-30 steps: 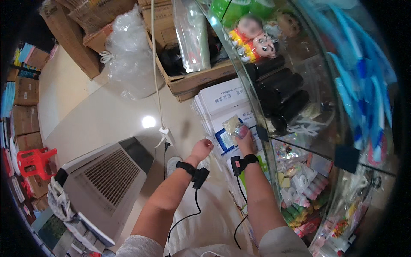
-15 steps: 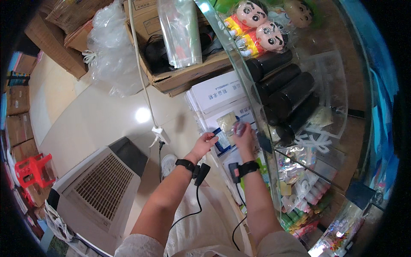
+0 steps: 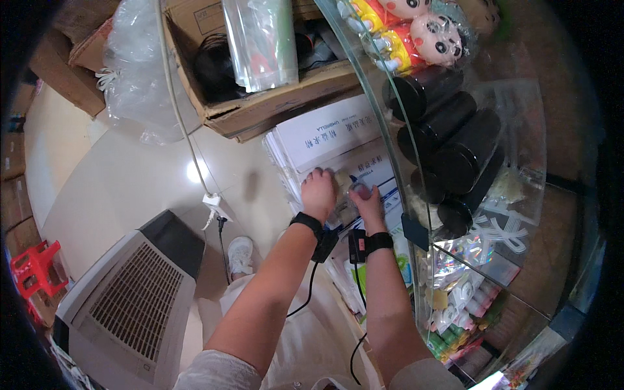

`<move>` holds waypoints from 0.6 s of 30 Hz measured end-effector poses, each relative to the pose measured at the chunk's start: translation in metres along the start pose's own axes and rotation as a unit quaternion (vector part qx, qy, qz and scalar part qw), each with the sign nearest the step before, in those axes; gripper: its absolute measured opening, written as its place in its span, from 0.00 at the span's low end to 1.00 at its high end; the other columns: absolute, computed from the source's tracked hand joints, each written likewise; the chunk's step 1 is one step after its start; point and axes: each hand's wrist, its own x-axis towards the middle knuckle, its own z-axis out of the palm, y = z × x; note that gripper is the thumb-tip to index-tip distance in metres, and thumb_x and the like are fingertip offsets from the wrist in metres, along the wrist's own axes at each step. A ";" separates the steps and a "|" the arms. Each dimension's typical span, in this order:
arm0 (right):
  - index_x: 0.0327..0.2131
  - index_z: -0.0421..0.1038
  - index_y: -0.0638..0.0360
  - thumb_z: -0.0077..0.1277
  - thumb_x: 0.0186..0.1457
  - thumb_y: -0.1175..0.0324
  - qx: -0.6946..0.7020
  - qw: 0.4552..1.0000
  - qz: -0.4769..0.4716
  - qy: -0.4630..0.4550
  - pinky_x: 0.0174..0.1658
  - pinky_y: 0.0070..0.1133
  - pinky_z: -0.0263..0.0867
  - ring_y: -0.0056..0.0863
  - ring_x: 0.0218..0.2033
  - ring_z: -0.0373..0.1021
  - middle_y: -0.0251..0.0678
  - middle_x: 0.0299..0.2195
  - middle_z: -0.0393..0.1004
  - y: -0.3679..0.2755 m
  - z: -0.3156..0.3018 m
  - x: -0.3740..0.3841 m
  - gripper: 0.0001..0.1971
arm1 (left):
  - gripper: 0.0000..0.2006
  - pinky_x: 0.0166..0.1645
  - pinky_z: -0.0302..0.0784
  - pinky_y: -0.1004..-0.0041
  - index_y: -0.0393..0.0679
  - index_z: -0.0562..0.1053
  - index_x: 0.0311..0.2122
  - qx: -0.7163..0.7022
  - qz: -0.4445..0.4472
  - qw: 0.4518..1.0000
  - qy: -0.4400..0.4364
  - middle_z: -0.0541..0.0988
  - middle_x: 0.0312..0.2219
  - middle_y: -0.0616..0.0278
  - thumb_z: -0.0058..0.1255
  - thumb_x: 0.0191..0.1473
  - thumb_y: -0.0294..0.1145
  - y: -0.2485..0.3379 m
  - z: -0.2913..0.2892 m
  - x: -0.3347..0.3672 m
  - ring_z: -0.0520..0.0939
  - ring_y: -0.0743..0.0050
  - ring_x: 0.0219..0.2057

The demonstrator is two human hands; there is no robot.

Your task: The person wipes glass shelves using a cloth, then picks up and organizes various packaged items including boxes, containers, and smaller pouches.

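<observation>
My right hand [image 3: 369, 207] is closed on a small, rounded, see-through object [image 3: 359, 190] above the flat white boxes [image 3: 325, 136]. Just left of it, my left hand [image 3: 318, 195] has its fingers curled, back uppermost. Whatever lies under those fingers is hidden. A small beige packet in clear film [image 3: 342, 179] shows between the two hands, partly covered by the left one; I cannot tell whether the left fingers grip it. Both wrists wear black bands with small cabled modules.
A curved glass case [image 3: 396, 162] stands close on the right, with black cylinders [image 3: 442, 123] and wrapped dolls [image 3: 432, 42] inside. Ahead sits an open cardboard box [image 3: 260, 107]. On the left are a grey-white vented appliance [image 3: 130, 299], a power strip [image 3: 216, 205] and a red stool [image 3: 39, 270].
My left hand has moved up and right, from open beside the beige packet to curled over its left side. The right hand keeps the see-through object. The whole view has shifted slightly.
</observation>
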 end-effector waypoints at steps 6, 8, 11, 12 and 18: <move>0.49 0.56 0.71 0.64 0.30 0.50 -0.003 0.997 0.011 -0.071 0.48 0.27 0.59 0.43 0.46 0.63 0.52 0.44 0.65 -0.049 -0.014 -0.019 0.45 | 0.15 0.40 0.69 0.63 0.43 0.65 0.37 0.051 0.009 0.999 0.007 0.73 0.32 0.55 0.50 0.41 0.32 -0.016 0.010 0.005 0.75 0.56 0.36; 0.47 0.58 0.71 0.64 0.29 0.50 0.029 0.994 0.050 -0.094 0.47 0.27 0.60 0.44 0.44 0.65 0.52 0.43 0.67 -0.044 -0.025 -0.022 0.44 | 0.16 0.38 0.70 0.62 0.41 0.64 0.36 -0.173 -0.044 0.982 -0.053 0.74 0.30 0.53 0.53 0.40 0.30 -0.019 0.015 0.008 0.76 0.54 0.34; 0.42 0.63 0.66 0.63 0.36 0.62 0.244 0.967 0.019 -0.066 0.38 0.22 0.65 0.29 0.36 0.68 0.41 0.37 0.70 -0.011 -0.027 -0.011 0.30 | 0.16 0.36 0.70 0.73 0.40 0.64 0.38 -0.362 -0.086 0.928 -0.034 0.73 0.32 0.62 0.54 0.42 0.24 -0.052 0.016 -0.005 0.74 0.72 0.32; 0.41 0.63 0.66 0.62 0.37 0.69 0.199 0.978 0.045 -0.050 0.37 0.19 0.64 0.24 0.35 0.67 0.36 0.35 0.70 -0.016 -0.028 -0.015 0.26 | 0.16 0.34 0.69 0.74 0.38 0.63 0.37 -0.465 -0.047 0.883 -0.037 0.72 0.26 0.61 0.54 0.42 0.24 -0.069 0.016 -0.013 0.73 0.74 0.28; 0.44 0.61 0.68 0.65 0.32 0.64 0.014 0.982 -0.032 -0.186 0.43 0.22 0.63 0.31 0.40 0.67 0.44 0.40 0.69 0.013 -0.017 -0.009 0.35 | 0.12 0.38 0.71 0.70 0.36 0.68 0.31 -0.285 -0.033 0.950 -0.124 0.73 0.28 0.54 0.53 0.38 0.25 -0.061 0.025 -0.037 0.73 0.63 0.34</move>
